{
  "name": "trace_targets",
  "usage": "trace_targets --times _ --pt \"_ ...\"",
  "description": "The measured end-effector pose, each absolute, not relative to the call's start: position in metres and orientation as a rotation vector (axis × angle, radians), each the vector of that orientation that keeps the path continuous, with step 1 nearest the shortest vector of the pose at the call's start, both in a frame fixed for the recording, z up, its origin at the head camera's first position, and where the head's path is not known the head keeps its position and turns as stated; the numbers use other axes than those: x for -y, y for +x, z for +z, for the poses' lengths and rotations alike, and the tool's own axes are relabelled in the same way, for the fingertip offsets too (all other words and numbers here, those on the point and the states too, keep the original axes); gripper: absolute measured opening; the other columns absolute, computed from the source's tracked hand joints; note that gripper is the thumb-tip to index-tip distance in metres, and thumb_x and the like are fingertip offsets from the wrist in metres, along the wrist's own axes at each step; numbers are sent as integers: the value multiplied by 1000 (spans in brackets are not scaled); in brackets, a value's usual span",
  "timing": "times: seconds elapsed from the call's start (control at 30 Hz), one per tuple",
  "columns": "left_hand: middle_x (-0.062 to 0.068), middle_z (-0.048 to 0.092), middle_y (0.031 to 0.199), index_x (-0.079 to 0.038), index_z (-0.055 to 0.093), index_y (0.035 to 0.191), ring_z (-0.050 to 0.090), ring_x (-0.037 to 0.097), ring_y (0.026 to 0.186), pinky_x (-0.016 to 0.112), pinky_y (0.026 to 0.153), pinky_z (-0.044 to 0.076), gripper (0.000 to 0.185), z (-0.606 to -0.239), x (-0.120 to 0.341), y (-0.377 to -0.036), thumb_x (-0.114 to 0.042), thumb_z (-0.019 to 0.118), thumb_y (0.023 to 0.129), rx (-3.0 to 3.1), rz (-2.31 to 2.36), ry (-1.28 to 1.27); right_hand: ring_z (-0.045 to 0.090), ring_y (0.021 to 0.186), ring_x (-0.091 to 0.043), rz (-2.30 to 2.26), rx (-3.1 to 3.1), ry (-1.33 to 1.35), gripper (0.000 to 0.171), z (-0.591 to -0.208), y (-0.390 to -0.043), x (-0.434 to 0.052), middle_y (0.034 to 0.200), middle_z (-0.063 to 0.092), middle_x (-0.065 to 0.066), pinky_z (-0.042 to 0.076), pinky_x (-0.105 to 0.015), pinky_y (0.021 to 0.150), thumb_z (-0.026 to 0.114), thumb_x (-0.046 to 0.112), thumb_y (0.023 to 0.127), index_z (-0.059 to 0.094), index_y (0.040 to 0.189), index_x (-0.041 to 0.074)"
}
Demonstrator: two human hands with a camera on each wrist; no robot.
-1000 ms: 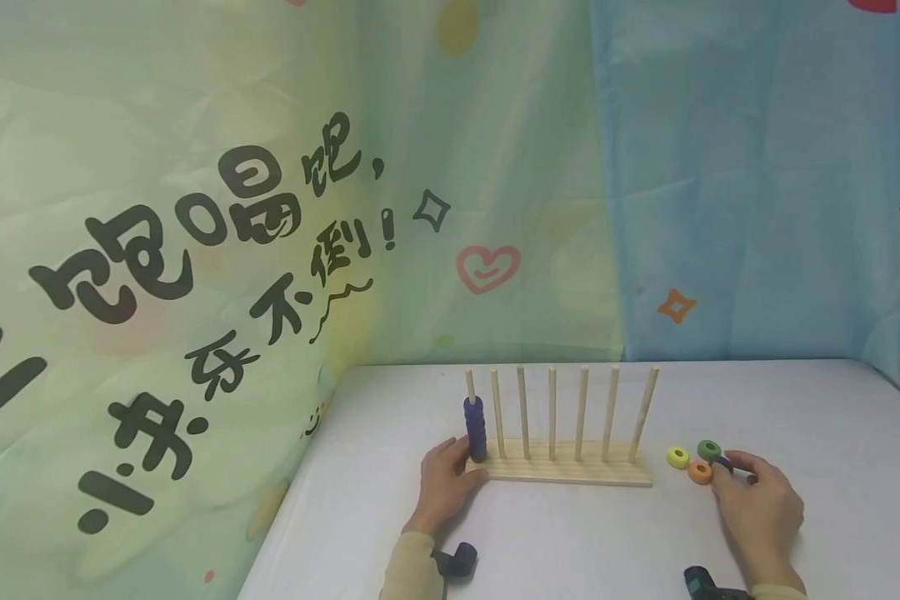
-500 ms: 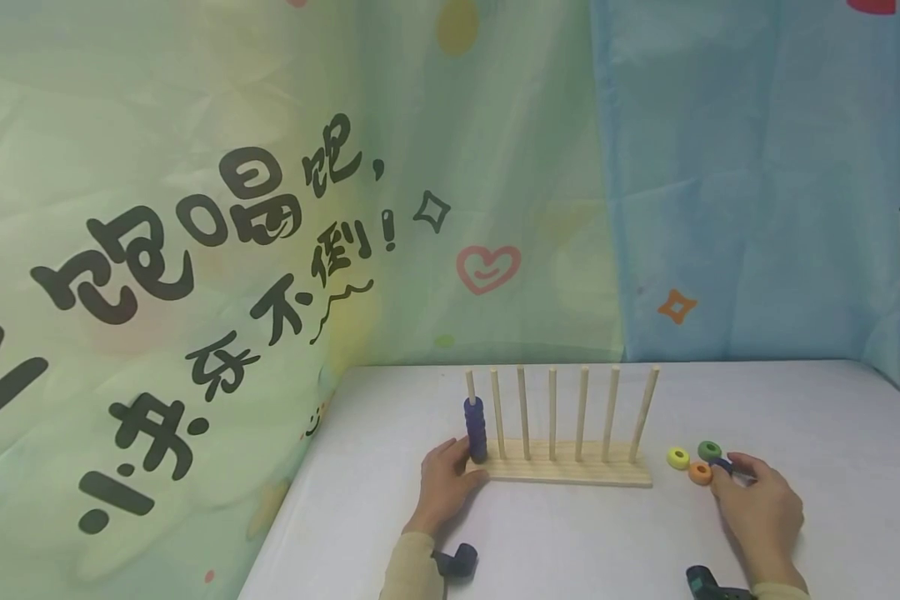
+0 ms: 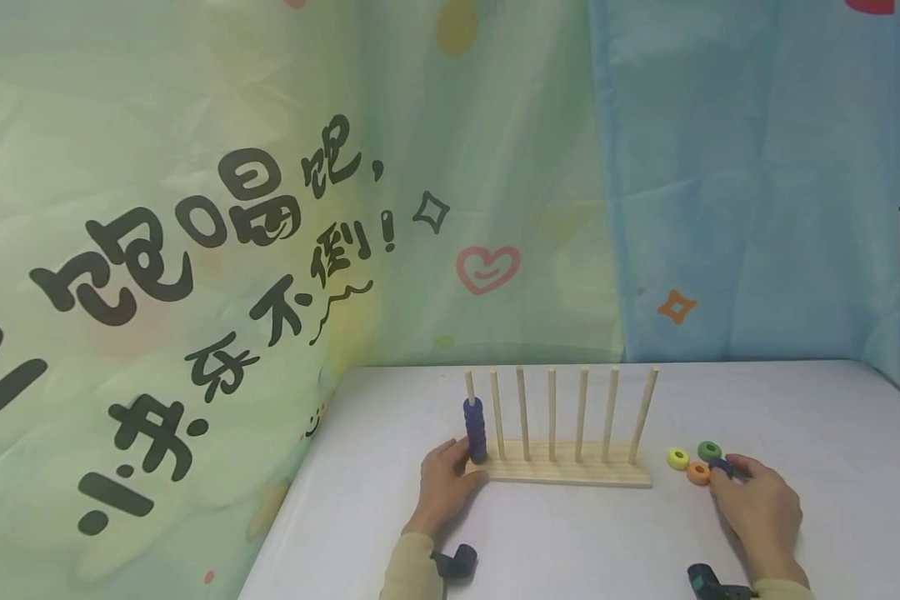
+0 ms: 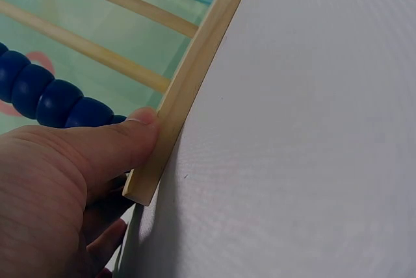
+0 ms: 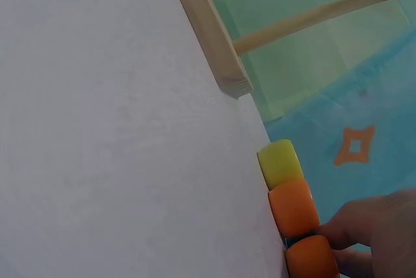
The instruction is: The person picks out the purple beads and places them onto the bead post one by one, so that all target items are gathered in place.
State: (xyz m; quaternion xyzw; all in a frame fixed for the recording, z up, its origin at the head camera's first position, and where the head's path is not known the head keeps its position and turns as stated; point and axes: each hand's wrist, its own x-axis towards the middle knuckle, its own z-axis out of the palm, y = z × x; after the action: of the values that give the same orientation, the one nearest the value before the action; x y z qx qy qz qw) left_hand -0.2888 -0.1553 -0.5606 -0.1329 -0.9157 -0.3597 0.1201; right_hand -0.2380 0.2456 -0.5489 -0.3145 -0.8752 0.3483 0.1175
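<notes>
A wooden peg rack (image 3: 570, 475) stands on the white table (image 3: 570, 542), with a stack of dark blue rings (image 3: 476, 429) on its leftmost peg. My left hand (image 3: 446, 487) grips the left end of the rack's base, thumb (image 4: 117, 145) pressed on the front edge of the base (image 4: 188, 83) beside the blue rings (image 4: 45, 93). My right hand (image 3: 757, 508) lies right of the rack and pinches a small dark blue ring (image 3: 722, 467) at its fingertips. Yellow (image 3: 677, 457), green (image 3: 709, 451) and orange (image 3: 698, 473) rings lie beside it. In the right wrist view the yellow ring (image 5: 281, 163) and orange ring (image 5: 294, 206) sit next to my fingers (image 5: 364, 226).
The other six pegs (image 3: 552, 412) carry nothing. Printed cloth backdrops, green (image 3: 195, 250) and blue (image 3: 757, 183), hang behind and to the left of the table. Wrist cameras (image 3: 456, 560) show at the bottom edge. A second orange piece (image 5: 312, 258) lies under my right fingers.
My right fingers have drawn in a little around the dark blue ring. My left hand and the rack have not moved.
</notes>
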Motion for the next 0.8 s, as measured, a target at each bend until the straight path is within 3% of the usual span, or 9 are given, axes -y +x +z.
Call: trace_targets --times 0.8 --pt "1 61 117 -18 57 123 49 26 114 49 100 29 54 -559 155 -288 -31 72 73 2655 -1034 -412 39 112 -48 998 2546 -918 49 -552 -237 -252 123 48 -30 29 -59 92 54 27 84 50 124 -2"
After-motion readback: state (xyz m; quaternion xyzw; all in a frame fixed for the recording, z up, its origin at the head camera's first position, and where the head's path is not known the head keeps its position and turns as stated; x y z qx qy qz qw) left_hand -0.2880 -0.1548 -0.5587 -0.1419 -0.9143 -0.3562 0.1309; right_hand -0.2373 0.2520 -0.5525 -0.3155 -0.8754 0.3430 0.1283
